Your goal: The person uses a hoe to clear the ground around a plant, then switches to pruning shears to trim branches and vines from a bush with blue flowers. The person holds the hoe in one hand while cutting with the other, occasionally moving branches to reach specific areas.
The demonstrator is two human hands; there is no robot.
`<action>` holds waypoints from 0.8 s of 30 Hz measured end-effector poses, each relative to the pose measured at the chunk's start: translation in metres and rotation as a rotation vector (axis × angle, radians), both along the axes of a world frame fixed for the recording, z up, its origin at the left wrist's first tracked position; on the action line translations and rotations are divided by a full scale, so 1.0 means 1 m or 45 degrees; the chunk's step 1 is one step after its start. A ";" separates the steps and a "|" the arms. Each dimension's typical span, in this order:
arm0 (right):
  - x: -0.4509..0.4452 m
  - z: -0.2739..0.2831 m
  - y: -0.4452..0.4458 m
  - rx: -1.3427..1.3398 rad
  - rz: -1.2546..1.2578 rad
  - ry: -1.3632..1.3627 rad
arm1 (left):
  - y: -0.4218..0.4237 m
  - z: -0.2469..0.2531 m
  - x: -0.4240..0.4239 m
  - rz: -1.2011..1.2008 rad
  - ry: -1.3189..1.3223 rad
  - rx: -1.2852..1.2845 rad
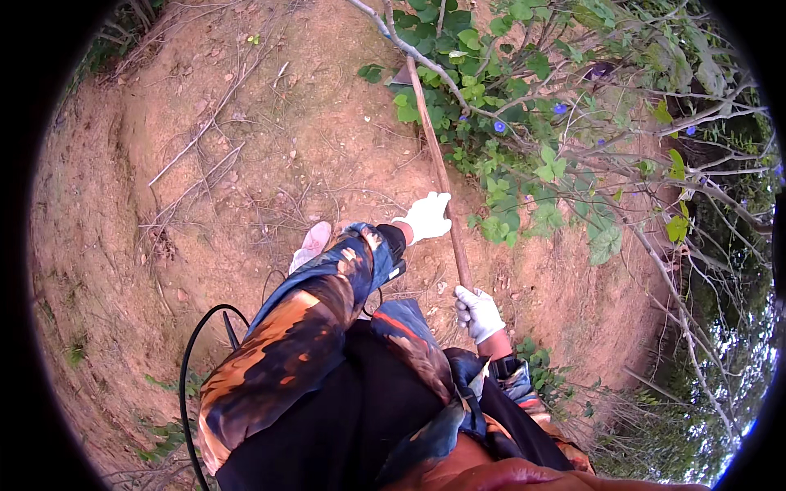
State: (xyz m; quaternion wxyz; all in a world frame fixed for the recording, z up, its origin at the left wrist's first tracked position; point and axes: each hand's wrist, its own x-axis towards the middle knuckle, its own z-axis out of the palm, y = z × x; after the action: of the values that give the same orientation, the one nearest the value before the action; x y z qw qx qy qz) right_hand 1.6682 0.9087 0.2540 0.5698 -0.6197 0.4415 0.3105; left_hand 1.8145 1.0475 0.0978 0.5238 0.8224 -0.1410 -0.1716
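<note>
A long-handled tool, apparently a hoe, has a wooden handle (437, 150) that slants up and slightly left from my body into green vines. My left hand (427, 216), in a white glove, grips the middle of the handle. Lower down, my right hand (479, 313) is closed around the near end, also in a white glove. At the far end, a flat dark metal blade (403, 75) shows partly among the leaves. A bare grey branch (424, 55) crosses over the handle near there, and leaves hide the rest of the head.
Leafy vines (500, 202) with blue flowers (499, 126) tangle through bare branches on the right. Dry sticks (212, 123) lie across the reddish soil (325, 110) to the left. A black cable (184, 380) loops beside my left sleeve. A light pink shoe (313, 242) shows beyond that sleeve.
</note>
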 end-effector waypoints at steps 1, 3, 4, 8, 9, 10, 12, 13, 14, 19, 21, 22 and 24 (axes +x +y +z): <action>0.003 -0.006 0.001 0.006 -0.027 -0.001 | 0.000 -0.007 -0.001 -0.014 0.118 -0.072; -0.011 -0.008 -0.003 -0.069 -0.058 0.052 | -0.003 -0.021 -0.007 -0.112 0.468 -0.313; -0.020 -0.004 -0.006 -0.089 -0.071 0.097 | 0.005 -0.002 -0.011 -0.175 0.705 -0.397; -0.123 0.003 -0.040 -0.240 -0.005 -0.022 | -0.013 -0.003 -0.034 -0.295 1.405 -0.700; -0.182 -0.014 -0.074 -0.258 0.098 -0.198 | -0.020 -0.007 -0.038 -0.352 1.510 -0.685; -0.201 -0.005 -0.069 -0.304 0.115 -0.175 | -0.022 -0.018 -0.041 -0.393 1.540 -0.638; -0.199 0.035 -0.041 -0.400 0.109 -0.005 | -0.030 -0.034 -0.050 -0.477 1.602 -0.560; -0.199 0.057 -0.023 -0.445 0.096 0.079 | -0.033 -0.036 -0.055 -0.513 1.640 -0.539; -0.199 0.075 -0.010 -0.488 0.095 0.149 | -0.038 -0.036 -0.061 -0.548 1.680 -0.517; -0.209 0.111 0.005 -0.610 0.141 0.303 | -0.063 -0.038 -0.093 -0.429 2.047 -0.677; -0.209 0.110 0.000 -0.626 0.193 0.288 | -0.079 -0.037 -0.099 0.259 2.365 -1.050; -0.210 0.106 -0.001 -0.628 0.214 0.265 | -0.084 -0.054 -0.102 0.365 2.418 -1.255; -0.209 0.092 -0.011 -0.606 0.297 0.159 | -0.080 -0.065 -0.098 0.401 2.307 -1.326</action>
State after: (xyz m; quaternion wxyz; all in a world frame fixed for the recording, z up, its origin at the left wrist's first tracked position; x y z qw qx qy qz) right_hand 1.4592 0.8981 0.3465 0.3401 -0.7626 0.4619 0.2992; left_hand 1.7170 0.9677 0.0327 0.7380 0.0699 0.3548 -0.5697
